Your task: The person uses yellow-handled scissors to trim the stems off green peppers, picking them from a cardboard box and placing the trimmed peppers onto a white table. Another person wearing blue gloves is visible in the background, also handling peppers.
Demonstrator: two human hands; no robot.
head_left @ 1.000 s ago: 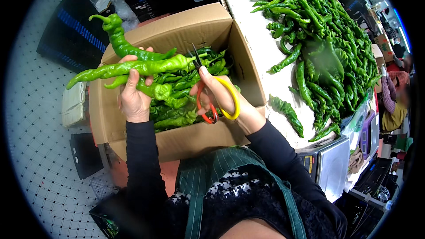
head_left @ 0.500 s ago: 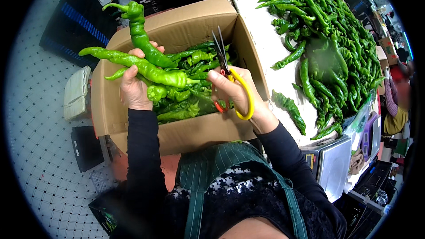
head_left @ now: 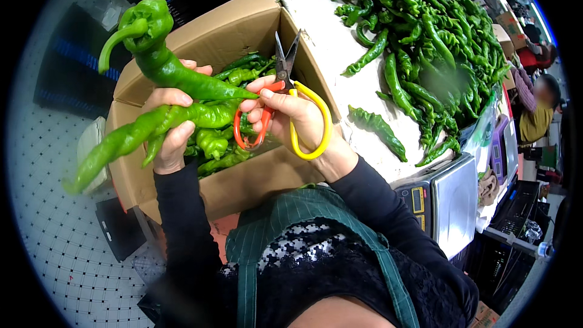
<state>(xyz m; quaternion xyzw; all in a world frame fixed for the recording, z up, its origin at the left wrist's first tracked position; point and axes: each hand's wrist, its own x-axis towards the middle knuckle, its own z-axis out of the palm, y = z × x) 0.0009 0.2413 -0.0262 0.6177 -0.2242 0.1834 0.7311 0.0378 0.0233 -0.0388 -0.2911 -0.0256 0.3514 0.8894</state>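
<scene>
My left hand [head_left: 170, 143] is closed round a bunch of long green peppers. The upper pepper [head_left: 182, 79] has its curved stem at the far left and its pointed tip toward the right. Below it a lighter, wrinkled pepper [head_left: 130, 136] sticks out to the left, blurred at its end. My right hand [head_left: 306, 121] grips scissors [head_left: 283, 73] with one red and one yellow handle, their blades apart and pointing away from me. Its fingertips are at the upper pepper's tip; whether they pinch it is unclear. Both hands are over a cardboard box [head_left: 261, 176] holding more green peppers [head_left: 212, 143].
On the white tabletop [head_left: 316, 12] at right lies a large heap of green peppers [head_left: 437, 54], with a single pepper [head_left: 378, 130] near its edge. A weighing scale [head_left: 449, 200] stands at the near right. Dark crates [head_left: 79, 67] are at far left. Another person [head_left: 540, 103] is at far right.
My right hand and the scissors have moved left, and its fingers now meet the upper pepper's tip. The held peppers appear larger and further left. The whole view has shifted slightly.
</scene>
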